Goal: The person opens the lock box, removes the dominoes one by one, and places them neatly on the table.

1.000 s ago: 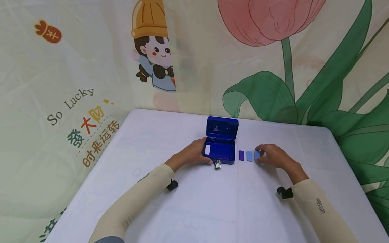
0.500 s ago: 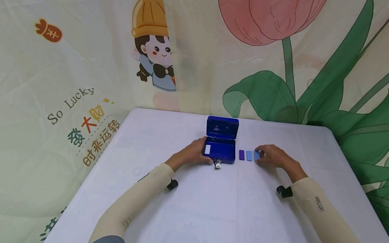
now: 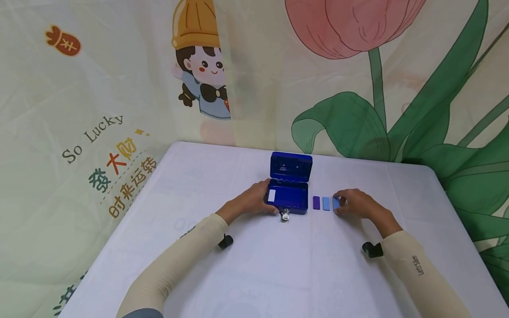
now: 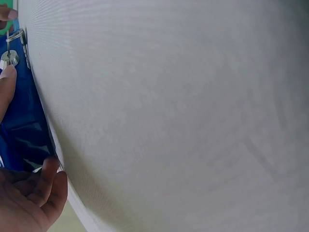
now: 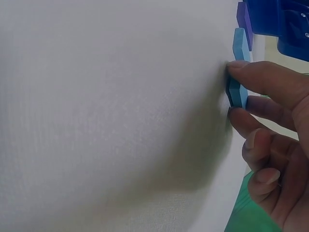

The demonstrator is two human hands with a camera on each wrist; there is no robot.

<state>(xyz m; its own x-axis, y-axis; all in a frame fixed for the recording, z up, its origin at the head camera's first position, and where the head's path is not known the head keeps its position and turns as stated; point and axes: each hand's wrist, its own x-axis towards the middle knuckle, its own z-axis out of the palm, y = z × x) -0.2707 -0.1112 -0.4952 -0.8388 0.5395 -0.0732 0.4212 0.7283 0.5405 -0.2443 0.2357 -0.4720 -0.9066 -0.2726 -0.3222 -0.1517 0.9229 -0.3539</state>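
Observation:
A small blue cash box [image 3: 292,207] stands on the table with its lid [image 3: 291,166] raised. My left hand [image 3: 253,198] grips its left side, the thumb at the front near the lock, from which a key ring [image 4: 15,36] hangs. A white label [image 3: 271,195] shows inside the box. To its right lie a flat purple block [image 3: 316,202] and a light blue block [image 3: 326,203] in a row. At the row's right end my right hand [image 3: 355,204] pinches another light blue block [image 5: 235,93] between thumb and fingers, partly covering it, close on the tabletop.
A white cloth covers the table [image 3: 254,265]. Behind it hangs a printed fabric backdrop [image 3: 258,88] with a tulip and a cartoon figure. A black wrist camera [image 3: 372,250] sits under the right sleeve, and another camera [image 3: 226,241] under the left.

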